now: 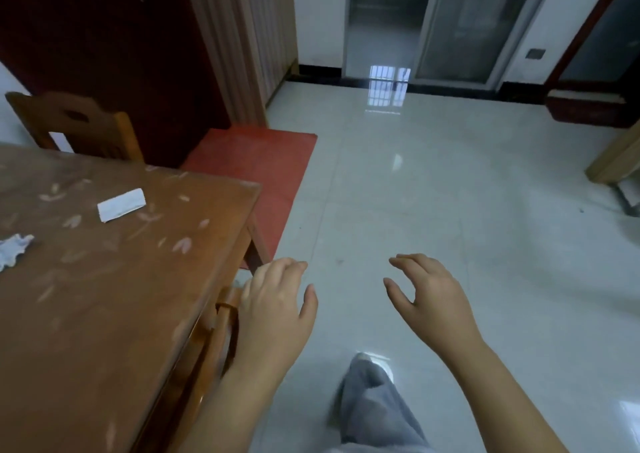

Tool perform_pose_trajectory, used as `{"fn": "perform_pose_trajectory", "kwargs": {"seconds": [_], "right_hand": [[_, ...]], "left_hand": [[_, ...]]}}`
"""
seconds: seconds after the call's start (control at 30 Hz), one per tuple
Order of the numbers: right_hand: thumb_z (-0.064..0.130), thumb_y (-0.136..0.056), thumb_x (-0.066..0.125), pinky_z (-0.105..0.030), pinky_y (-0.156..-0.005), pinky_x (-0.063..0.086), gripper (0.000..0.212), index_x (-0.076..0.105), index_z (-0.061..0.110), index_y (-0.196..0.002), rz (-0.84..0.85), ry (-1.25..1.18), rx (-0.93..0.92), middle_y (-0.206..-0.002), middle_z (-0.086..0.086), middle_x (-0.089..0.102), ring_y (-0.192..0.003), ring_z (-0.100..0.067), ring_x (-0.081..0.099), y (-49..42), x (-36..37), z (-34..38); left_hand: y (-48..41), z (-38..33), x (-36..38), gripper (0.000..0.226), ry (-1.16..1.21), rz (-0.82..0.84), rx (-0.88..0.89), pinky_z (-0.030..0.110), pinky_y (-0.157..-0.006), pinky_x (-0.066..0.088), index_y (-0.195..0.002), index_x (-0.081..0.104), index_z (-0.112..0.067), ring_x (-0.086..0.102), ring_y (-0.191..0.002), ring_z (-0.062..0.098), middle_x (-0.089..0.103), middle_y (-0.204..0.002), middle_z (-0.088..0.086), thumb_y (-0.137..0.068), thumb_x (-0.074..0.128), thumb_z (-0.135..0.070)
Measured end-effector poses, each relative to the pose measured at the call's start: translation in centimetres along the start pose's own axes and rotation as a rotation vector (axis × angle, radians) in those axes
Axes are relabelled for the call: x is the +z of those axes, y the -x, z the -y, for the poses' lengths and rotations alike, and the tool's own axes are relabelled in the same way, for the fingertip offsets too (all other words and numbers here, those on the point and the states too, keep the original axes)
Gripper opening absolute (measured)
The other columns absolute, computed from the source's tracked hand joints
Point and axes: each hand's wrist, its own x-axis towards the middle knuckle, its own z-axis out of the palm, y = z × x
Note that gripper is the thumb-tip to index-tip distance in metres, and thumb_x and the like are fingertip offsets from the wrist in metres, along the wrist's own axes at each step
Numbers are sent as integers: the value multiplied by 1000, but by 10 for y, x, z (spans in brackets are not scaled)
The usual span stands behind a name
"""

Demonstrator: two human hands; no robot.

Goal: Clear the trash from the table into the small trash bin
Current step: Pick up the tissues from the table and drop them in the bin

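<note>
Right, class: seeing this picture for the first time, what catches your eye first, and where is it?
The left hand and right hand hover open and empty at bottom centre, just right of the wooden table. On that table lie a folded white paper and, at the picture's left edge, a crumpled scrap. A red mat lies beyond the table's far corner.

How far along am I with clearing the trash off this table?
Done: nothing that shows here; the small trash bin is not in view. In hand: nothing. The left hand and right hand are both open and empty, held beside the wooden table. Left: a folded white paper slip and a crumpled paper scrap at the picture's left edge both lie on the tabletop.
</note>
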Motion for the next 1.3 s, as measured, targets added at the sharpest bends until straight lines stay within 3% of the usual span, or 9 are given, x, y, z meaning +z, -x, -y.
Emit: {"fn": "perform_pose_trajectory", "kwargs": {"seconds": [0.37,0.57,0.73,0.9,1.1,1.2,1.3], "right_hand": [[25,-76,58,-34,-71,50,30,67,5,-97,158,-63,-288,-93,-10,69,-84,-30,64,-236,48,-19],[26,-78,57,-36,-70,53,30,67,4,-96,300,-110,-466,-92,-11,69,-82,-31,64,-320,106,28],[36,-80,42,-40,-68,55,41,66,7,-96,406,-125,-630,-90,-9,68,-80,-32,63,-381,159,85],[38,-79,40,-40,-66,54,42,66,9,-96,535,-114,-797,-92,-8,67,-78,-32,61,-427,211,148],[40,-81,39,-37,-74,51,45,65,10,-102,704,-174,-978,-96,-8,67,-87,-30,62,-437,266,204],[34,-86,50,-36,-81,47,37,62,11,-111,778,-202,-1053,-107,-8,65,-98,-28,59,-438,293,227],[24,-87,58,-32,-86,42,32,60,11,-116,854,-245,-1135,-114,-8,62,-105,-26,55,-442,321,259]], "left_hand": [[-176,21,27,43,-26,-165,-251,42,-81,45,-102,66,-7,60,-94,31,66,-101,9,-81,39,-32],[-208,87,31,40,-119,-222,-440,40,-76,47,-97,68,-6,61,-87,32,67,-95,12,-78,42,-30],[-248,148,27,37,-178,-281,-538,37,-71,48,-91,68,-3,62,-80,31,67,-89,14,-77,43,-27],[-262,203,16,35,-178,-316,-672,40,-72,50,-91,67,-5,61,-79,32,66,-88,14,-78,43,-27],[-250,243,3,30,-247,-415,-886,40,-69,52,-88,68,0,64,-76,33,68,-86,18,-77,51,-21],[-240,257,2,29,-265,-455,-986,41,-72,52,-92,68,2,65,-79,35,68,-90,19,-68,61,-14],[-229,268,2,31,-262,-479,-1120,41,-76,50,-98,67,-1,63,-87,33,67,-98,16,-76,54,-19]]}}
